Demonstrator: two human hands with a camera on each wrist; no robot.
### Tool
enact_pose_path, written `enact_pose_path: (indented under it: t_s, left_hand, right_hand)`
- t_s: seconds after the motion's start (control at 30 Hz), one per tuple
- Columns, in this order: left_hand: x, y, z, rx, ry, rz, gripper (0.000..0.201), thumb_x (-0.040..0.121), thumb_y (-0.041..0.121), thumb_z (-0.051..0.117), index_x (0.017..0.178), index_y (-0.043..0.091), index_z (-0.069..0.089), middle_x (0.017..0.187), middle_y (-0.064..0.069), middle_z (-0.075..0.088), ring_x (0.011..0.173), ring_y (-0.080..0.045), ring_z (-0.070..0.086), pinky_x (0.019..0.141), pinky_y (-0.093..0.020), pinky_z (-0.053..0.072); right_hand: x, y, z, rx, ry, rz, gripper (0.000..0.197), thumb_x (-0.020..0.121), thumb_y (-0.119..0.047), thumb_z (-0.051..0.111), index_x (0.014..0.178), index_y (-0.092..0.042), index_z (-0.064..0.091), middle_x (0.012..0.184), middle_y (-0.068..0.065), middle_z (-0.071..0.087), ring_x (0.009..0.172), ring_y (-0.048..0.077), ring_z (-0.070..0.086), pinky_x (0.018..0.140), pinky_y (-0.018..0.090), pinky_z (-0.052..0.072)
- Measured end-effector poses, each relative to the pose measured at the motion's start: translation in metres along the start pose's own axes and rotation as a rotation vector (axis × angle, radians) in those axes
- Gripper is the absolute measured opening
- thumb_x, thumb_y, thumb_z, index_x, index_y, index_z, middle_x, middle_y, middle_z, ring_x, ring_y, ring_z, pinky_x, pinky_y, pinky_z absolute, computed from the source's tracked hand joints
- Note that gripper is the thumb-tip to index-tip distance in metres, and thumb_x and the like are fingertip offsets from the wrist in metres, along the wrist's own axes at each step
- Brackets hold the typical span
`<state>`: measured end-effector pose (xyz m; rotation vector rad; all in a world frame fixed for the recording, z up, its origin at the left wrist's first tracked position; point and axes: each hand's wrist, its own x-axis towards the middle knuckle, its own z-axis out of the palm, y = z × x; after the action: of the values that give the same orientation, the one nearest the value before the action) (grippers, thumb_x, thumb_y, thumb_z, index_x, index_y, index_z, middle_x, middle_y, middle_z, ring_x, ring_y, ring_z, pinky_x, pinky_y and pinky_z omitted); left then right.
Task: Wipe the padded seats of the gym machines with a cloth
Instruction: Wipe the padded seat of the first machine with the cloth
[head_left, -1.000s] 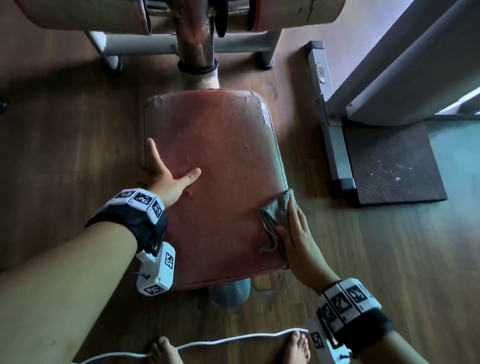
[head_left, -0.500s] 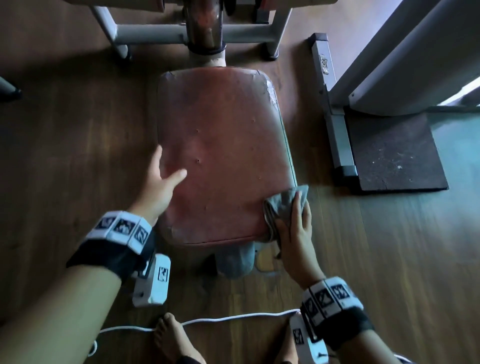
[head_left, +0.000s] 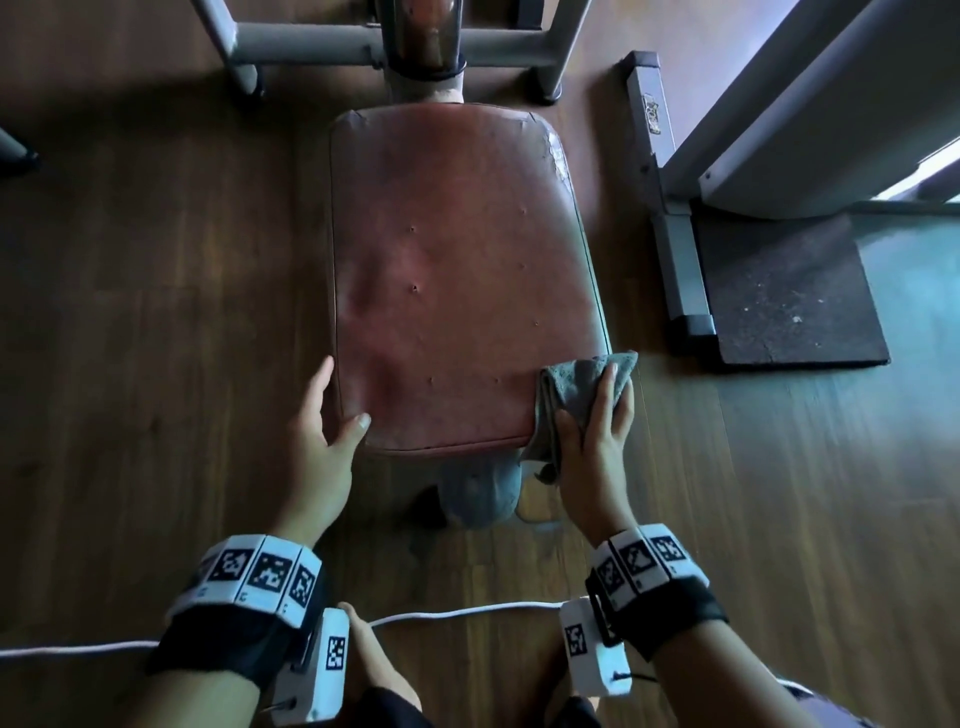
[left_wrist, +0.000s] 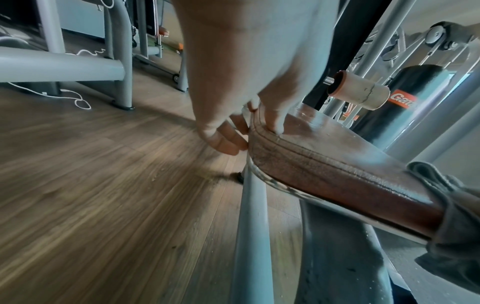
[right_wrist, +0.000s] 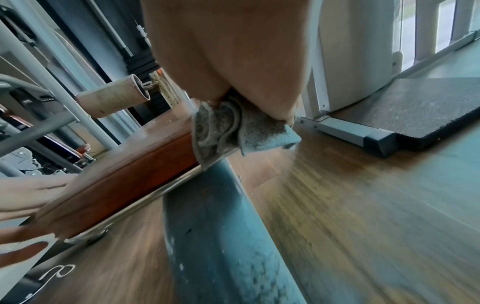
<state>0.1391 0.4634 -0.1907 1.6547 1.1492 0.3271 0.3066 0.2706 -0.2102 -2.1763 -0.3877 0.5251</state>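
Note:
The worn red padded seat (head_left: 457, 270) fills the middle of the head view. My left hand (head_left: 322, 431) straddles its front left corner: the thumb rests on top and the fingers lie loosely along the left side, as the left wrist view shows on the seat (left_wrist: 337, 168). At the front right corner my right hand (head_left: 597, 415) holds a bunched grey cloth (head_left: 576, 384) and presses it over the edge. The right wrist view shows the cloth (right_wrist: 223, 127) gathered under the palm against the seat (right_wrist: 124, 174).
A grey post (head_left: 478, 493) carries the seat, with a grey crossbar (head_left: 311, 49) behind it. To the right are a machine base rail (head_left: 675, 244) and a black rubber mat (head_left: 789, 296). A white cable (head_left: 457, 616) crosses the wooden floor by my bare foot (head_left: 374, 660).
Both hands have slid back toward the seat's front edge. The left palm has come off the top to the front left corner, and the cloth has moved down the right side to the front right corner.

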Motion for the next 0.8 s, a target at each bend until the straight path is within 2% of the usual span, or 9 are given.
enact_pose_path:
  t_s: [0.07,0.17,0.23,0.3,0.43,0.57,0.67,0.73,0.8]
  left_hand:
    - [0.001,-0.003,-0.001,0.006,0.007,0.003,0.064,0.090,0.003,0.061,0.148,0.018,0.037,0.147,0.008,0.039,0.136,-0.004,0.032,0.110,-0.020,0.022]
    - [0.003,-0.005,-0.003,0.020,0.021,0.018,0.064,0.088,0.001,0.065,0.145,0.017,0.041,0.147,0.004,0.043,0.137,-0.008,0.034,0.111,-0.022,0.023]
    - [0.004,-0.006,-0.004,0.031,0.016,0.029,0.064,0.087,0.002,0.066,0.145,0.017,0.042,0.146,0.003,0.044,0.135,-0.005,0.034,0.110,-0.021,0.023]
    - [0.004,-0.006,-0.005,0.046,0.002,0.034,0.064,0.087,0.004,0.066,0.145,0.017,0.042,0.147,0.002,0.043,0.135,-0.005,0.033,0.110,-0.020,0.023]
    - [0.003,-0.003,-0.008,0.066,-0.018,0.018,0.064,0.089,0.005,0.065,0.146,0.019,0.040,0.148,0.002,0.042,0.137,-0.008,0.033,0.109,-0.021,0.023]
    - [0.007,0.000,-0.014,0.099,-0.073,0.026,0.064,0.087,0.003,0.066,0.144,0.017,0.040,0.147,0.001,0.043,0.133,-0.004,0.032,0.108,-0.021,0.022]
    - [0.014,0.004,-0.023,0.116,-0.142,0.010,0.062,0.084,0.002,0.069,0.138,0.013,0.042,0.141,-0.002,0.047,0.132,-0.017,0.039,0.106,-0.027,0.030]
    - [0.018,0.007,-0.030,0.150,-0.181,0.001,0.058,0.083,0.003,0.071,0.133,0.012,0.043,0.126,0.000,0.049,0.118,-0.018,0.047,0.095,-0.023,0.036]
    - [0.023,0.007,-0.038,0.181,-0.208,-0.001,0.054,0.083,0.005,0.071,0.130,0.013,0.047,0.118,0.003,0.049,0.096,-0.012,0.055,0.074,-0.010,0.039]
  right_hand:
    - [0.008,-0.004,-0.005,0.066,0.005,0.052,0.064,0.099,-0.028,0.049,0.152,-0.035,0.013,0.159,-0.003,0.002,0.141,0.007,0.016,0.103,0.015,0.026]
    - [0.029,-0.012,-0.010,0.147,0.099,0.102,0.045,0.096,-0.050,0.046,0.139,-0.040,0.034,0.147,0.000,0.032,0.130,0.012,0.038,0.102,0.035,0.041]
    - [0.041,-0.014,-0.006,0.115,0.168,0.134,0.045,0.098,-0.048,0.045,0.140,-0.035,0.036,0.145,0.002,0.040,0.130,0.019,0.043,0.101,0.029,0.037]
    - [0.045,-0.015,0.002,0.013,0.228,0.154,0.051,0.101,-0.038,0.043,0.149,-0.028,0.029,0.150,0.002,0.036,0.134,0.019,0.039,0.100,0.022,0.028]
    - [0.024,-0.013,0.017,-0.001,0.312,0.138,0.057,0.102,-0.033,0.041,0.153,-0.026,0.019,0.158,0.001,0.023,0.142,0.018,0.027,0.114,0.034,0.029]
    - [-0.014,-0.013,0.044,0.037,0.454,0.167,0.059,0.101,-0.021,0.045,0.154,-0.019,0.018,0.161,0.004,0.014,0.146,0.017,0.019,0.099,0.000,0.012]
    - [-0.030,-0.020,0.073,0.096,0.506,0.182,0.060,0.101,-0.016,0.044,0.154,-0.017,0.015,0.162,0.008,0.005,0.148,0.018,0.012,0.094,-0.009,0.009]
    - [-0.032,-0.025,0.086,0.118,0.524,0.191,0.059,0.102,-0.015,0.041,0.154,-0.016,0.012,0.162,0.009,-0.002,0.148,0.017,0.007,0.099,-0.005,0.010]
    - [-0.028,-0.025,0.089,0.126,0.550,0.196,0.058,0.102,-0.015,0.040,0.154,-0.015,0.012,0.162,0.010,-0.003,0.148,0.018,0.006,0.106,0.003,0.012]
